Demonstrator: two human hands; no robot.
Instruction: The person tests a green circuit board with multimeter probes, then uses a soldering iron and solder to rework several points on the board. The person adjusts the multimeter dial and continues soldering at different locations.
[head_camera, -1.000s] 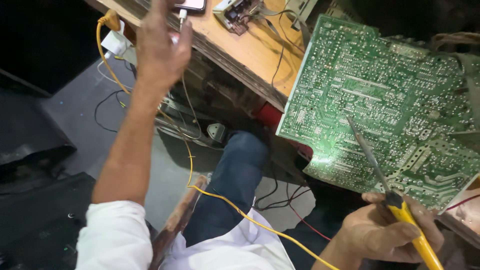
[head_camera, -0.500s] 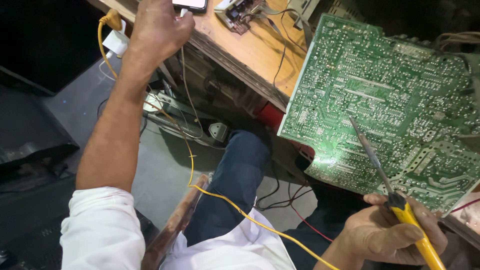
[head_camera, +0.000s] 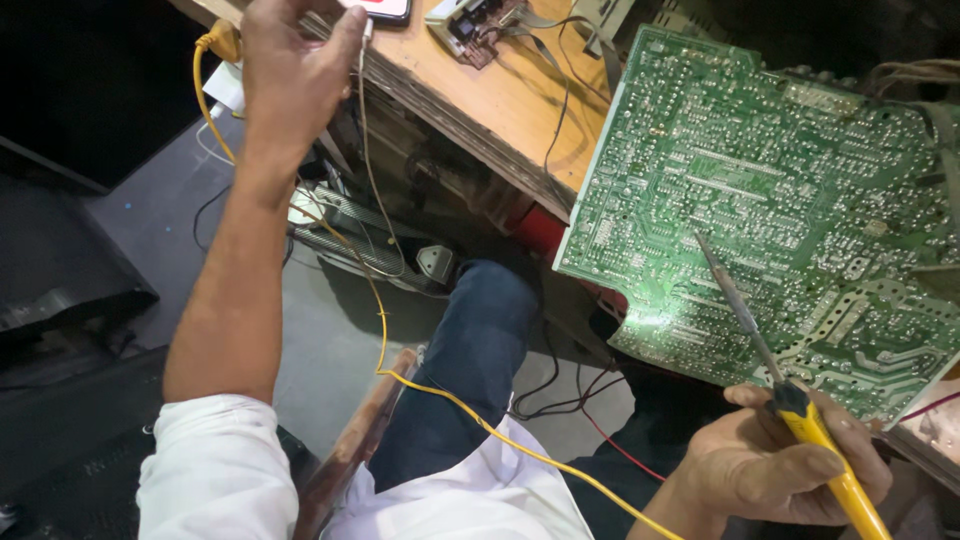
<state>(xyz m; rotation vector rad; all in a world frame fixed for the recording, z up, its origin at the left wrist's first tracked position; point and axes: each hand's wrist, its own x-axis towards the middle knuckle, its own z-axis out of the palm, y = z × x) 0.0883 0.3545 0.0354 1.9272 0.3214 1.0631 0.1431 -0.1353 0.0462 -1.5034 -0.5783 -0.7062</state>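
Note:
My right hand grips a yellow-handled soldering iron. Its thin metal shaft reaches up and left, and the tip hovers over the solder side of a large green circuit board that leans tilted at the right. My left hand is stretched far out to the wooden workbench at the top, fingers curled and pinching a thin whitish wire that hangs down from the bench edge. A yellow cable runs from near that hand across my lap.
A small circuit board with grey ribbon wires lies on the bench. A phone-like dark device sits at the bench's far edge. My knee in blue jeans is below. Black and red wires trail on the grey floor.
My left hand has moved a little farther up toward the bench edge and closed on the hanging wire. My right hand and the soldering iron have stayed in place.

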